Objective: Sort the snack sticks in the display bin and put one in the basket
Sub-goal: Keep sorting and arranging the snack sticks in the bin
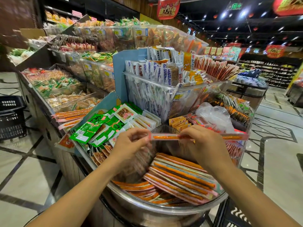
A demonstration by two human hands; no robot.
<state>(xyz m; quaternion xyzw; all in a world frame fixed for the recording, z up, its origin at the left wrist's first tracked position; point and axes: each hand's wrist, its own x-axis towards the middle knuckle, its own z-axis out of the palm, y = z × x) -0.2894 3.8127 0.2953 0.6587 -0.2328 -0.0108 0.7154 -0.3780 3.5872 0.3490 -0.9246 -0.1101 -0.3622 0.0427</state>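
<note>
A long orange snack stick [165, 137] in a clear pink-edged wrapper hangs level above the display bin [147, 208]. My right hand [203, 145] pinches it near its middle. My left hand [129, 145] is blurred at the stick's left end, fingers curled; whether it touches the wrapper I cannot tell. Below, several more snack sticks [178, 179] lie stacked in a slanted pile inside the round, clear-walled bin. A black shopping basket [11, 117] stands on the floor far to the left.
Green snack packets [98, 126] fill a tray left of the bin. A clear tub of white stick packs [157, 89] rises behind. A plastic bag [214, 115] lies at right. Long shelves of snacks run along the left; tiled floor lies on both sides.
</note>
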